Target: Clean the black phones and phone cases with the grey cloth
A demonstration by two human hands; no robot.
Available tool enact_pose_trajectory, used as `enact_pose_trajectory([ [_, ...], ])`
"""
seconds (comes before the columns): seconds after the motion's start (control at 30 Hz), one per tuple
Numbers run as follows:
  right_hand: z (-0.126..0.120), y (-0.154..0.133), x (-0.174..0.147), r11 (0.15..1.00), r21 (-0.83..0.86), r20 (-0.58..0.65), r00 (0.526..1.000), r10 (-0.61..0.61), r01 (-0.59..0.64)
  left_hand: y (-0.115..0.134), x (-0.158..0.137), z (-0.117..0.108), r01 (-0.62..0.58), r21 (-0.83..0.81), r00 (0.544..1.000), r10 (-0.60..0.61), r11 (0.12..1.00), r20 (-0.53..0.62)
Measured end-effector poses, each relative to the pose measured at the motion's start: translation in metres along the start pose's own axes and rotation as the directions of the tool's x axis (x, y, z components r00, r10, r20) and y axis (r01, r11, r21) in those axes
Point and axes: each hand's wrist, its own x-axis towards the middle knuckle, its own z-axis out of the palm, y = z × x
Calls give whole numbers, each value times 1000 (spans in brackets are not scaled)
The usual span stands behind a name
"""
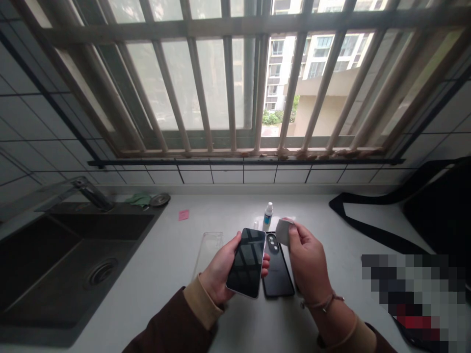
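Note:
My left hand [217, 277] is closed around a smartphone [247, 264], its dark screen facing up and reflecting the window bars. Pinched in my right hand [308, 255] is a small grey cloth [283, 231], held to the right of the phone and apart from it. Beneath and between my hands a black phone case [278, 274] with camera cutouts lies on the counter. Behind it stands a small white bottle [268, 214] with a blue label. A clear phone case [202, 252] lies left of the phone, partly hidden by my left hand.
A dark sink [47, 274] with a faucet [91, 193] is set into the white counter [169, 299] at left. A pink sticky note [183, 214] lies near the back. Black straps [375, 198] and a dark bag [437, 211] lie at right. A barred window rises behind.

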Motion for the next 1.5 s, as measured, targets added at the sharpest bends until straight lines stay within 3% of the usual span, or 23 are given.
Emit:
enact_pose_trajectory([
  [0.2,15,-7,-22,989,17,262,953,-149,150,-9,8,-6,-47,-44,999,47,998,2],
  [0.47,19,-15,-35,953,112,393,868,-303,282,-8,14,-12,-289,-137,951,267,948,-158],
  [0.63,20,-16,-38,968,179,497,832,-245,179,1,9,-12,-446,-117,880,412,887,-237],
  [0.9,25,-14,-39,974,226,536,837,-110,-16,6,6,-9,-555,-250,831,519,793,-198],
  [1.0,31,-9,-42,954,267,510,860,-20,-136,-3,9,-5,-660,-205,748,605,723,-275],
  [1.1,37,-2,-47,889,349,507,857,87,-297,-17,12,-3,-769,-72,618,711,635,-336],
  [1.17,41,2,-51,833,413,513,850,122,-368,-24,14,-4,-820,37,535,787,572,-306],
  [1.23,44,2,-55,770,475,534,835,132,-426,-30,13,-7,-855,194,442,872,481,-211],
  [1.37,47,-3,-59,648,530,589,787,182,-546,-34,12,-18,-848,491,248,968,201,33],
  [1.5,47,-12,-61,593,556,583,782,222,-582,-33,12,-26,-811,585,176,959,12,224],
])
